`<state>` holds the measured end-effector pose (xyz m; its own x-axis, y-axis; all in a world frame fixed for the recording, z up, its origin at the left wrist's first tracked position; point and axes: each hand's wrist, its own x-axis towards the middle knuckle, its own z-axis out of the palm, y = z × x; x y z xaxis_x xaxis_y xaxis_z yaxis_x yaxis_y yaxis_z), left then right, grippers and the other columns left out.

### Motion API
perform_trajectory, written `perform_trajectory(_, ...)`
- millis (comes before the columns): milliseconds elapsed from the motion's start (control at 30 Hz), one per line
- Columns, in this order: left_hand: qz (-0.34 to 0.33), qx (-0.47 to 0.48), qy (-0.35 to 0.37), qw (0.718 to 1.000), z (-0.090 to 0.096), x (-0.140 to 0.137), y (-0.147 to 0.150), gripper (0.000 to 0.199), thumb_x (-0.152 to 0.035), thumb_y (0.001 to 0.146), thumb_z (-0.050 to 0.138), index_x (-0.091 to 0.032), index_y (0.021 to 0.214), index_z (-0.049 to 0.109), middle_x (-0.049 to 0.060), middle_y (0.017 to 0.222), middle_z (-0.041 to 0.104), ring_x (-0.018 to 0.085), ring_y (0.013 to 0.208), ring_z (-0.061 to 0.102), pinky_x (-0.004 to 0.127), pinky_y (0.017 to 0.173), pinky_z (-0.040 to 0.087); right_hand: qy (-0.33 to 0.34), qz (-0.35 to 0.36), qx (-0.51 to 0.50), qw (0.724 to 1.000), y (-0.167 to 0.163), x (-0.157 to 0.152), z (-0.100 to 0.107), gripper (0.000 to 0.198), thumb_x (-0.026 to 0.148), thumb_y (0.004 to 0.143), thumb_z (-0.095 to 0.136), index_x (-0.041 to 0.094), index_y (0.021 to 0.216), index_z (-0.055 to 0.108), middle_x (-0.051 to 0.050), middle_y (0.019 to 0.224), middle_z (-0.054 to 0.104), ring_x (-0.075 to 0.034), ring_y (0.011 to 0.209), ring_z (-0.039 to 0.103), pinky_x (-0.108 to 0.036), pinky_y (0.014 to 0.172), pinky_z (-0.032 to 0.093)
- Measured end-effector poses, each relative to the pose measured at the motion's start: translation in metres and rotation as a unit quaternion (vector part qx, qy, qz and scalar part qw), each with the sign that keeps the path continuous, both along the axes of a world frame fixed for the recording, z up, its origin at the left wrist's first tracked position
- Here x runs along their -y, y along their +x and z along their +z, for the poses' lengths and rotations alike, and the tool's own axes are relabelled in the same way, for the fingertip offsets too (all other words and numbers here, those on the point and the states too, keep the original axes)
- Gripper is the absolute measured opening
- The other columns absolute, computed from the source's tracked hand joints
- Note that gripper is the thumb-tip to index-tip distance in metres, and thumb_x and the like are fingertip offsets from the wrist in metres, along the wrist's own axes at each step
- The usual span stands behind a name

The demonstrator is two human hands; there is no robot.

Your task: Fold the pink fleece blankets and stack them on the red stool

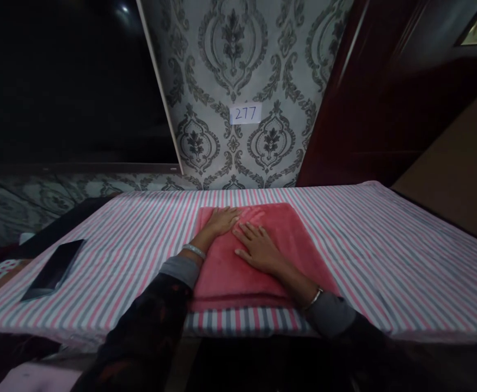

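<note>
A coral-red plush cloth (226, 277), folded into a rough rectangle, lies flat on a table with a striped cover (140, 234). My left hand (223, 220) rests on its far left part, fingers stretched out and pointing right. Close by, my right hand (258, 247) presses flat near the cloth's middle, its fingers spread toward the far left. The two hands are apart by a small gap, and the pile looks brushed lighter just beyond them. Neither hand grips anything. The cloth's near edge shows a darker fold line.
A dark phone (54, 269) lies on the left of the table. Behind stands a patterned wall with a paper marked 277 (245, 113). A large black screen (67, 81) is at left, a dark red glossy panel (356, 109) at right.
</note>
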<state>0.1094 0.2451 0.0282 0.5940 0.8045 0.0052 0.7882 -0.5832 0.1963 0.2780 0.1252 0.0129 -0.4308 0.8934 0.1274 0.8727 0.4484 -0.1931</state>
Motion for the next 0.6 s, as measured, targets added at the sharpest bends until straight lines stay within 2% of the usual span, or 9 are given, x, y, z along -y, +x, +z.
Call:
perform_trajectory(167,0.001,0.010,0.016,1.000,-0.007,-0.002,0.001,0.052,-0.043,0.103,0.026,-0.035,0.153,0.037,-0.002,0.160,0.038,0.026,0.148,0.031,0.054,0.122,0.020,-0.036,0.055,-0.013,0.998,0.010,0.021,0.002,0.061,0.057,0.103,0.036,0.029,0.157,0.031,-0.005,0.166,0.017,-0.032,0.153,0.006,-0.059,0.121,0.009)
perform_trajectory(300,0.001,0.012,0.014,1.000,-0.005,-0.002,0.000,0.052,-0.044,0.103,0.026,-0.034,0.153,0.037,-0.001,0.161,0.037,0.027,0.150,0.028,0.055,0.122,0.018,-0.075,0.101,-0.034,0.992,0.017,0.060,0.004,0.060,0.056,0.103,0.035,0.032,0.157,0.030,-0.003,0.165,0.021,-0.030,0.153,0.006,-0.057,0.122,0.009)
perform_trajectory(467,0.000,0.004,0.016,1.000,-0.003,0.001,0.002,0.053,-0.045,0.103,0.023,-0.034,0.153,0.037,0.000,0.161,0.036,0.027,0.150,0.028,0.055,0.122,0.018,-0.101,0.094,-0.047,0.989,0.020,0.113,-0.002,0.065,0.057,0.100,0.046,0.034,0.158,0.028,0.000,0.164,0.022,-0.027,0.153,0.009,-0.055,0.123,0.011)
perform_trajectory(600,-0.009,-0.001,0.023,1.000,0.002,0.005,0.003,0.053,-0.045,0.103,0.023,-0.035,0.154,0.035,0.001,0.162,0.035,0.027,0.150,0.028,0.055,0.122,0.018,-0.088,0.084,-0.064,0.990,0.024,0.134,-0.006,0.068,0.055,0.097,0.054,0.034,0.157,0.031,-0.002,0.163,0.028,-0.027,0.152,0.014,-0.055,0.123,0.014)
